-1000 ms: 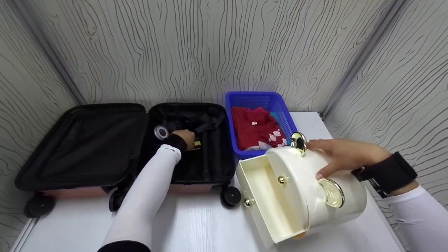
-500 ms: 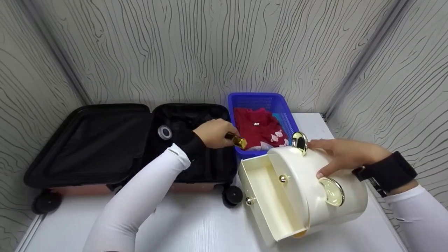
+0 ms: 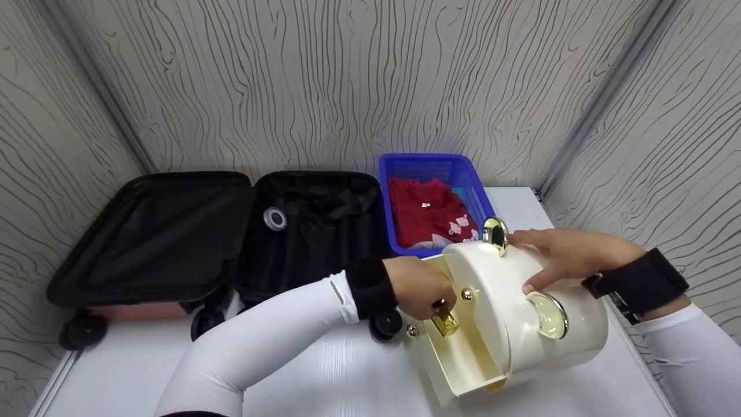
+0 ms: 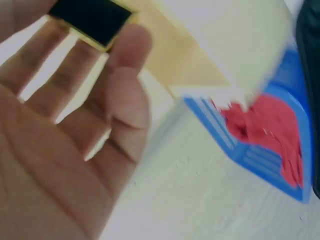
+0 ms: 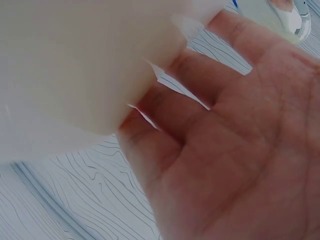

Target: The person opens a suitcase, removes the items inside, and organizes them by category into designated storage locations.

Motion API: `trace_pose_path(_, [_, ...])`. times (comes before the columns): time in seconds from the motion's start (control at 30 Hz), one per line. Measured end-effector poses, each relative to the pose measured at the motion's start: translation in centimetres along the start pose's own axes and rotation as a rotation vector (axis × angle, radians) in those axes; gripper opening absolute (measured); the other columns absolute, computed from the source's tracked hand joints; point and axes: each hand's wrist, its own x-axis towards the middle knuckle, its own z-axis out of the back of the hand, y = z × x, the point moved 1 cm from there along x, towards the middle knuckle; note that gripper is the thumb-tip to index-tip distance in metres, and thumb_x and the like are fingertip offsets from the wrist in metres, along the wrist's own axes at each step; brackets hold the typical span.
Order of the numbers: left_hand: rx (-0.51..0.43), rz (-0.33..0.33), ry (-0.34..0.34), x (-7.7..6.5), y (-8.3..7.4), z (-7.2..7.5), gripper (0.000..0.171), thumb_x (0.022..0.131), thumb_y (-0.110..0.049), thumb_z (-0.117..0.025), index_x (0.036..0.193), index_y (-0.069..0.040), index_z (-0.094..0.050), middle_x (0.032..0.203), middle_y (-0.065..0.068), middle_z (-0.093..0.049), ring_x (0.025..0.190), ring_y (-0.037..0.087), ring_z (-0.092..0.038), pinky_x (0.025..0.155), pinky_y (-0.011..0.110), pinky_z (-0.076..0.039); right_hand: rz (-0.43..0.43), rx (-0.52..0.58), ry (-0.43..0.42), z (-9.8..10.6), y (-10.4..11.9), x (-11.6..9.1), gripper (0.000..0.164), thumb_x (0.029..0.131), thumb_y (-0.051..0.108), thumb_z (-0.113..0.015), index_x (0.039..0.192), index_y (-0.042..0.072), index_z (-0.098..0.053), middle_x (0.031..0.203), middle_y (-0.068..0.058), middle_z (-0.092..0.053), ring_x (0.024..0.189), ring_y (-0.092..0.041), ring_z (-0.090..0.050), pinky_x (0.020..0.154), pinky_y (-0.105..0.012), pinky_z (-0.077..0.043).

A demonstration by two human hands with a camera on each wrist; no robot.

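My left hand (image 3: 419, 286) pinches a small gold, block-shaped item (image 3: 444, 323) over the pulled-out drawer (image 3: 472, 362) of a cream storage box. In the left wrist view the item's dark rectangular face (image 4: 92, 17) shows, gold-edged, between thumb and fingers. My right hand (image 3: 570, 258) rests on the cream storage box (image 3: 579, 336), its fingers spread over the curved shell. The thumb lies by a glossy crescent-shaped part (image 3: 551, 315), and the index finger touches near a gold knob-like piece (image 3: 495, 233). Its other fingertips are hidden behind the shell in the right wrist view (image 5: 200, 100).
An open black-lined suitcase (image 3: 153, 243) lies at left, with a round silver-lidded container (image 3: 275, 219) in its right half. Behind the storage box stands a blue basket (image 3: 425, 162) holding a red garment (image 3: 419, 214). Patterned wall panels (image 3: 324, 87) enclose the table (image 3: 324, 365).
My left hand has lifted the gold item out of the suitcase's right half and carried it rightward to the drawer. My right hand stays on the storage box.
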Motion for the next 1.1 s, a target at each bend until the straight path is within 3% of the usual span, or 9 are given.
trace_pose_path(0.23, [0.039, 0.028, 0.147, 2.5, -1.3, -1.8, 0.013, 0.091, -0.013, -0.076, 0.096, -0.024, -0.081, 0.092, -0.009, -0.078, 0.077, 0.012, -0.063, 0.064, 0.025, -0.045, 0.002, -0.003, -0.005, -0.1, 0.0, 0.0, 0.1, 0.084, 0.051, -0.09, 0.161, 0.003, -0.048, 0.158, -0.031, -0.054, 0.14, -0.053, -0.057, 0.112, -0.072, -0.046])
trace_pose_path(0.43, [0.051, 0.001, 0.187, 4.0, -1.7, -3.0, 0.01, 0.092, -0.011, -0.078, 0.095, -0.02, -0.081, 0.086, -0.01, -0.075, 0.075, 0.009, -0.06, 0.063, 0.022, -0.043, 0.025, -0.018, -0.018, -0.2, 0.0, 0.1, 0.099, 0.084, 0.05, -0.091, 0.16, 0.002, -0.049, 0.159, -0.03, -0.054, 0.141, -0.053, -0.057, 0.114, -0.07, -0.045])
trace_pose_path(0.6, [0.019, 0.002, 0.189, 4.2, -1.7, -3.8, 0.009, 0.091, -0.013, -0.08, 0.097, -0.019, -0.083, 0.092, -0.009, -0.08, 0.078, 0.009, -0.064, 0.065, 0.02, -0.044, 0.023, -0.008, -0.023, -0.2, 0.0, 0.0, 0.101, 0.084, 0.052, -0.091, 0.161, 0.002, -0.049, 0.16, -0.029, -0.053, 0.142, -0.053, -0.056, 0.114, -0.07, -0.045])
trace_pose_path(0.73, [-0.016, 0.047, 0.127, 3.6, -1.4, -4.0, 0.015, 0.093, -0.022, -0.08, 0.108, -0.02, -0.084, 0.105, -0.007, -0.083, 0.089, 0.01, -0.072, 0.073, 0.021, -0.052, 0.02, -0.009, -0.02, -0.2, -0.1, 0.0, 0.101, 0.084, 0.052, -0.09, 0.16, 0.001, -0.049, 0.159, -0.031, -0.053, 0.142, -0.055, -0.055, 0.114, -0.072, -0.043])
trace_pose_path(0.8, [-0.04, 0.039, 0.071, 3.0, -1.0, -3.8, 0.019, 0.097, -0.027, -0.078, 0.115, -0.019, -0.083, 0.11, -0.005, -0.082, 0.096, 0.012, -0.075, 0.08, 0.023, -0.056, 0.013, -0.006, -0.018, -0.1, -0.1, -0.1, 0.101, 0.084, 0.052, -0.09, 0.161, 0.001, -0.048, 0.159, -0.031, -0.053, 0.142, -0.055, -0.054, 0.114, -0.073, -0.043])
trace_pose_path(0.87, [-0.063, 0.01, -0.005, 1.9, -0.5, -3.6, 0.022, 0.1, -0.027, -0.075, 0.119, -0.018, -0.082, 0.115, -0.003, -0.082, 0.103, 0.014, -0.076, 0.088, 0.025, -0.058, 0.009, 0.003, -0.014, -0.2, -0.1, -0.1, 0.101, 0.084, 0.051, -0.09, 0.161, 0.001, -0.048, 0.159, -0.032, -0.053, 0.142, -0.055, -0.054, 0.114, -0.073, -0.043])
trace_pose_path(0.97, [-0.108, -0.032, -0.148, -0.1, 0.2, -3.3, 0.017, 0.102, -0.024, -0.074, 0.114, -0.014, -0.081, 0.111, 0.0, -0.08, 0.104, 0.015, -0.075, 0.091, 0.026, -0.058, 0.015, 0.005, -0.012, -0.2, -0.1, -0.1, 0.1, 0.085, 0.051, -0.091, 0.16, 0.001, -0.048, 0.158, -0.031, -0.055, 0.14, -0.052, -0.057, 0.113, -0.072, -0.045])
trace_pose_path(1.1, [-0.169, -0.001, -0.343, -3.1, 1.1, -3.8, 0.013, 0.102, -0.027, -0.075, 0.099, -0.014, -0.076, 0.101, 0.003, -0.075, 0.094, 0.016, -0.071, 0.083, 0.028, -0.057, 0.03, 0.001, -0.014, -0.1, -0.2, 0.0, 0.099, 0.085, 0.05, -0.091, 0.16, 0.0, -0.048, 0.157, -0.032, -0.055, 0.141, -0.053, -0.056, 0.114, -0.072, -0.044])
